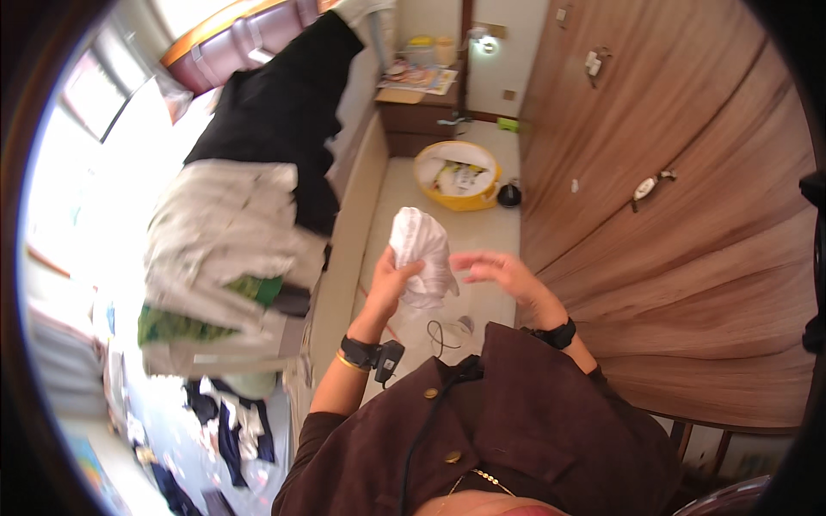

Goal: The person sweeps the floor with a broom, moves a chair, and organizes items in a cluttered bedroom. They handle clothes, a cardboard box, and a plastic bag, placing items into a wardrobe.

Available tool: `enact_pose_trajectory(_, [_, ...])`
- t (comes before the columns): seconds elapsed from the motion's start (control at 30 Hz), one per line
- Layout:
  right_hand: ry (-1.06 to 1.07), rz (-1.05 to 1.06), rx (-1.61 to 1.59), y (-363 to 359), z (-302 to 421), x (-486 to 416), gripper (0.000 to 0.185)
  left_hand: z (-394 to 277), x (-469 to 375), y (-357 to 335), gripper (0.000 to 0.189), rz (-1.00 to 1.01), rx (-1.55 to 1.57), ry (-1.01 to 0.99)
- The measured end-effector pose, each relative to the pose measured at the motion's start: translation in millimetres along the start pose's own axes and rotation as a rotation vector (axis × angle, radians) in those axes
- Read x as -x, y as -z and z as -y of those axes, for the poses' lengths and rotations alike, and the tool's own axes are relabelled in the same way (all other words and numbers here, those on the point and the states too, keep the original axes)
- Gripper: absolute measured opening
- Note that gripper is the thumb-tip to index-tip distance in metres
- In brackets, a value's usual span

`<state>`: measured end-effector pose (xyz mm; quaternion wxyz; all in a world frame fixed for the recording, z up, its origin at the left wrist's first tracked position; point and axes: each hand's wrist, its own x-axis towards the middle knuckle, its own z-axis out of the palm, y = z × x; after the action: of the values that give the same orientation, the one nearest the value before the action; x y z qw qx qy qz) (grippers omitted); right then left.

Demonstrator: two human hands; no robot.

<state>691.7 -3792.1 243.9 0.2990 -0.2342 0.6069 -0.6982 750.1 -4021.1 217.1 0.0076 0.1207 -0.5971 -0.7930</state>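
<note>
A bundled white cloth (421, 248) is held in front of me, with my left hand (393, 277) gripping its left side, thumb across the front. Just right of the cloth, my right hand (493, 274) hangs in the air, slightly blurred. Its fingers point toward the cloth and appear to hold nothing. Past the cloth, a yellow fabric basket (466, 204) with a white lining stands on the pale floor, some items lying inside it. What the white cloth is, I cannot tell.
To the left, a bed holds black clothing (271, 103) and a beige garment (219, 219). A wooden wardrobe (645, 277) with metal handles rises along my right. A dark nightstand (416, 119) stands at the far end, and a round black object (509, 195) sits beside the basket. A cable (439, 338) lies below my hands.
</note>
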Motion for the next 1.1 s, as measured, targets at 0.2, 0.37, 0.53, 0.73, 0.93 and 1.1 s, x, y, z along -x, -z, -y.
enact_pose_trajectory(0.2, [0.53, -1.381, 0.644, 108, 53, 19, 0.024, -29, -110, -31, 0.052, 0.169, 0.169, 0.04])
enact_pose_trajectory(0.37, [0.507, -1.715, 0.956, 137, 66, 32, 0.04, -54, -185, -68, 0.051, 0.328, 0.127, 0.069])
enact_pose_trajectory(0.53, [0.543, -1.568, 0.455, 154, 69, 25, 0.041, -61, -261, -128, 0.051, 0.524, 0.129, 0.086])
enact_pose_trajectory(0.73, [0.469, -1.692, 0.287, 147, 80, 18, 0.035, -61, -340, -181, 0.051, 0.762, 0.166, 0.199])
enact_pose_trajectory(0.93, [0.581, -1.873, 0.126, 100, 75, -31, 0.034, -76, -399, -196, 0.049, 1.018, 0.109, 0.343])
enact_pose_trajectory(1.1, [0.723, -1.876, -0.174, -23, 48, -60, 0.039, -71, -405, -218, 0.053, 1.289, 0.085, 0.513])
